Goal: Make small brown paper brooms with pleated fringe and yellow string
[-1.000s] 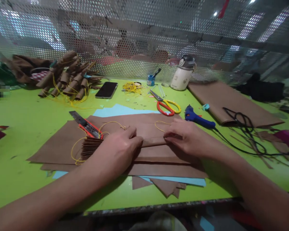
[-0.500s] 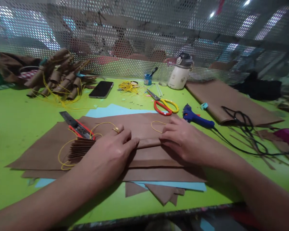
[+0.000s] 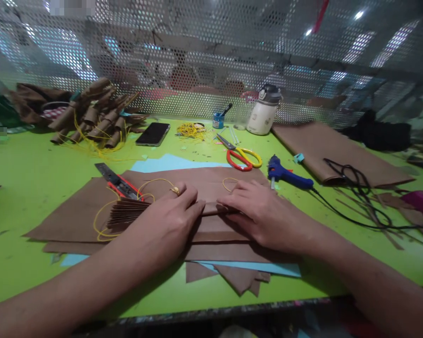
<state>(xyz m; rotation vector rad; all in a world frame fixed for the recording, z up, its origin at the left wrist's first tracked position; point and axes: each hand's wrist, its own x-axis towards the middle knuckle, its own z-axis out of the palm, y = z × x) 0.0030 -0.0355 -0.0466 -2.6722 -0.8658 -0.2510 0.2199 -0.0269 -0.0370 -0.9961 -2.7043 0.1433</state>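
Observation:
A stack of brown paper sheets (image 3: 74,213) lies on the green table (image 3: 28,169), over light blue sheets (image 3: 162,163). My left hand (image 3: 165,220) and my right hand (image 3: 257,211) both press on a folded edge of the top brown sheet (image 3: 211,209), fingertips almost meeting at the crease. The fingers of both hands are held together and flat on the paper. A pleated brown paper fan (image 3: 125,213) with yellow string (image 3: 102,225) rests just left of my left hand. A loop of yellow string (image 3: 227,184) lies beyond my right hand.
A ruler and red cutter (image 3: 118,183) lie behind the fan. Scissors (image 3: 239,155), a blue glue gun (image 3: 289,176) with black cable (image 3: 352,183), a phone (image 3: 153,134), rolled paper tubes (image 3: 95,119), a white bottle (image 3: 264,112), a paint pot (image 3: 218,118) and more brown paper (image 3: 331,150) sit further back before a perforated screen.
My right hand slid left along the fold toward my left hand, closing the gap between them. The view shifted slightly.

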